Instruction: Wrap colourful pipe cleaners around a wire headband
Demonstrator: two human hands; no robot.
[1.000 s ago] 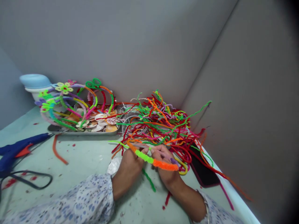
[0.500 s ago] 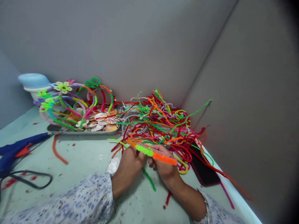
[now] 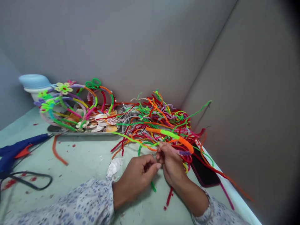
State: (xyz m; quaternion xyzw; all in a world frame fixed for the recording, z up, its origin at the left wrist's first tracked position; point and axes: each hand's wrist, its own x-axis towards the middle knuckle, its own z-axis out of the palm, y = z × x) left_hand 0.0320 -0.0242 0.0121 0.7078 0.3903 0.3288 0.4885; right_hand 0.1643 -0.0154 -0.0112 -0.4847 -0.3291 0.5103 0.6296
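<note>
My right hand [image 3: 172, 161] is closed on a headband [image 3: 170, 135] wrapped in orange and lime-green pipe cleaner, with a purple stretch by the palm. A loose lime-green pipe cleaner [image 3: 131, 139] runs leftward from the fingertips of this hand. Close beside them my left hand [image 3: 140, 172] is curled, its thumb and forefinger pinched together; whether anything lies between them is hidden. A dark green pipe cleaner end [image 3: 153, 187] pokes out below the left hand. Behind both hands spreads a tangled heap of colourful pipe cleaners [image 3: 161, 112].
Finished headbands [image 3: 63, 89] stand in a metal tray [image 3: 82, 133] of shells at the back left. A blue glue gun [image 3: 23, 143] lies at the left, its cord looping forward. Wire hoops [image 3: 133, 123], a phone [image 3: 207, 175], a white shell [image 3: 114, 166] and a lidded tub [image 3: 35, 82] are also there.
The headband has swung up and to the right, now in my right hand only. My left hand has dropped off it, down and slightly right. The loose lime-green strand has come into fuller view.
</note>
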